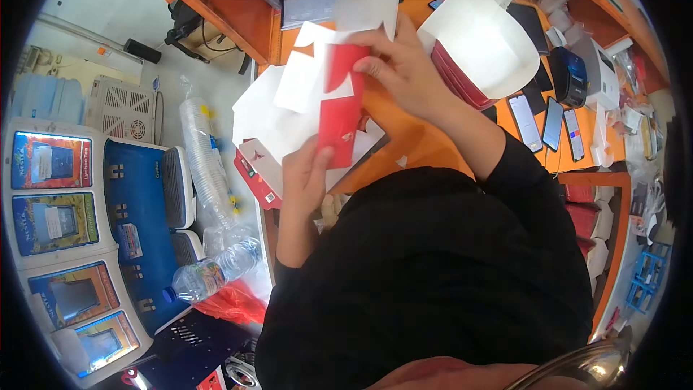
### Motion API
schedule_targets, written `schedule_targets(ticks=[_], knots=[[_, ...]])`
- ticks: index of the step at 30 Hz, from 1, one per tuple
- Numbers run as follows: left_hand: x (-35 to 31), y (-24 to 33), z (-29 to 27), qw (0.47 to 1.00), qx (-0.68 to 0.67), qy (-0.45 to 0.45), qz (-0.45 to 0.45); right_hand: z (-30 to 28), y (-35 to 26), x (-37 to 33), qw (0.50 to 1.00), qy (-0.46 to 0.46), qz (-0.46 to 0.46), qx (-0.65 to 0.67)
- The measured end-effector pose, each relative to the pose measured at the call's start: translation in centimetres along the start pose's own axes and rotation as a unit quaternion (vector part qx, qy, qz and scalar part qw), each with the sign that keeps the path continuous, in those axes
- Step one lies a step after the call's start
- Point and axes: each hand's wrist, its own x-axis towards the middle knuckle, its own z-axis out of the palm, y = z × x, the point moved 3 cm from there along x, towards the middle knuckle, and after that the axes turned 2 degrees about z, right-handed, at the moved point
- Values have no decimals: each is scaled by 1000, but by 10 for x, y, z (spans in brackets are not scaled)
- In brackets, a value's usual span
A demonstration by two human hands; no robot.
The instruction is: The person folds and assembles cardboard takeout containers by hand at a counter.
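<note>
A partly folded red-and-white cardboard carton (pixel 338 126) is held up in front of me over the orange counter. My left hand (pixel 307 173) grips its lower end, thumb on the red face. My right hand (pixel 404 65) pinches the upper part between thumb and fingers, where white flaps stick out, blurred by motion. Beneath the carton lie flat card blanks (pixel 256 105), white inside with red outer faces, partly hidden by it. To the right of my right hand sits a nested stack of curved card blanks (pixel 491 58), white on top with red edges.
Several phones (pixel 525 123) lie at the right, beside a black handheld device (pixel 568 76) and a white machine (pixel 598 72). On the left stand a drink dispenser (pixel 137 224), a sleeve of clear cups (pixel 206 152) and a plastic bottle (pixel 216 271). An orange shelf (pixel 216 0) borders the counter.
</note>
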Motion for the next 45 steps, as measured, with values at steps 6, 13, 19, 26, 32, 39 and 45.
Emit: schedule_targets(ticks=[6,13,19,26,32,39,45], knots=[[2,-5,-2,996,58,68,-3,-4,-36,-1,998,-47,-45,-26],[12,4,6,988,134,44,65,8,-49,-8,974,-98,-144,-147],[13,6,9,990,125,22,59,4,-55,-6,962,-166,-142,-166],[11,4,13,997,22,61,40,11,-49,-20,958,-227,-112,-133],[10,11,17,973,168,157,22,24,-32,-38,991,18,97,-92],[10,-4,25,927,256,155,225,39,-17,-44,811,-106,477,322],[30,-33,-20,830,-510,180,-139,39,4,-39,966,-103,150,183]])
